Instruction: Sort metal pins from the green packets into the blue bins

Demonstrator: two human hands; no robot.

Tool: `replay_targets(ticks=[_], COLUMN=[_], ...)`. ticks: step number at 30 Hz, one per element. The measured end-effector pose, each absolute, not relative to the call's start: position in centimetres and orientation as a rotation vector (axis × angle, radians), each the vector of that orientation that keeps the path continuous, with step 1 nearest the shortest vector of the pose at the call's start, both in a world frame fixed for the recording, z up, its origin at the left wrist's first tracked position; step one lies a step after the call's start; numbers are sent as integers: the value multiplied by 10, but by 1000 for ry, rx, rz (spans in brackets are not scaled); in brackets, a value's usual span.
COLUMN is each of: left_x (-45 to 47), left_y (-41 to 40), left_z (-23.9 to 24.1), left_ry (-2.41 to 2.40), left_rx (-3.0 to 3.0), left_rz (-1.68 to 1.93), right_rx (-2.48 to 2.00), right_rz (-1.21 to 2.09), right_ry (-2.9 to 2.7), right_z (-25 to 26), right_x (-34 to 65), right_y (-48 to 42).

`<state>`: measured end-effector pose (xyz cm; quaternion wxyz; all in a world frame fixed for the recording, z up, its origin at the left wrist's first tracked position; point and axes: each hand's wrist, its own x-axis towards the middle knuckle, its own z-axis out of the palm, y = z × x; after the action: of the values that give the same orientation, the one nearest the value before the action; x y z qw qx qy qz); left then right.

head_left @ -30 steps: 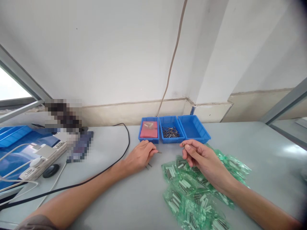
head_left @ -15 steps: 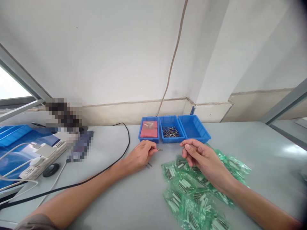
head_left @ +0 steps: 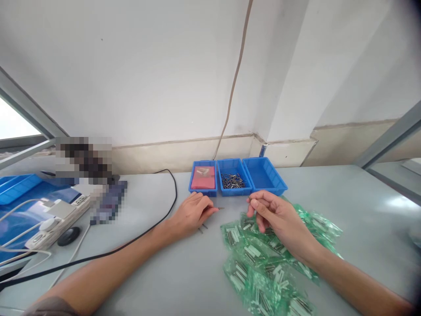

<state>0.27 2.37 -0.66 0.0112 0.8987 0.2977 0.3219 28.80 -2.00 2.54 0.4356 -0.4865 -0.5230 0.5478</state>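
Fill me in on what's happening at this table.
A person is handling small metal parts at a grey table. The left hand has a metal pin in its grip, its end poking past the fingertips. The right hand, by the green bags, seems to pinch a small piece, too blurred to identify. Behind the hands stand three blue trays; the middle one holds loose metal pins, the left one a red packet.

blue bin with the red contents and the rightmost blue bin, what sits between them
Another blue bin, holding loose thin metal pieces; the head view shows it.
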Motion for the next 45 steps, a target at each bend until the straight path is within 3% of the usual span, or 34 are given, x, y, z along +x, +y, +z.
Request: replay_targets(ticks=[21,45], left_x=[2,-1], left_y=[26,27], left_z=[-10,-18], left_ry=[865,764], left_rx=[2741,2780], left_rz=[912,1079], right_rx=[-1180,-1202], right_rz=[1347,1343], right_ry=[-1328,-1324], right_z=[25,26], right_x=[289,288], right_y=[-20,-20])
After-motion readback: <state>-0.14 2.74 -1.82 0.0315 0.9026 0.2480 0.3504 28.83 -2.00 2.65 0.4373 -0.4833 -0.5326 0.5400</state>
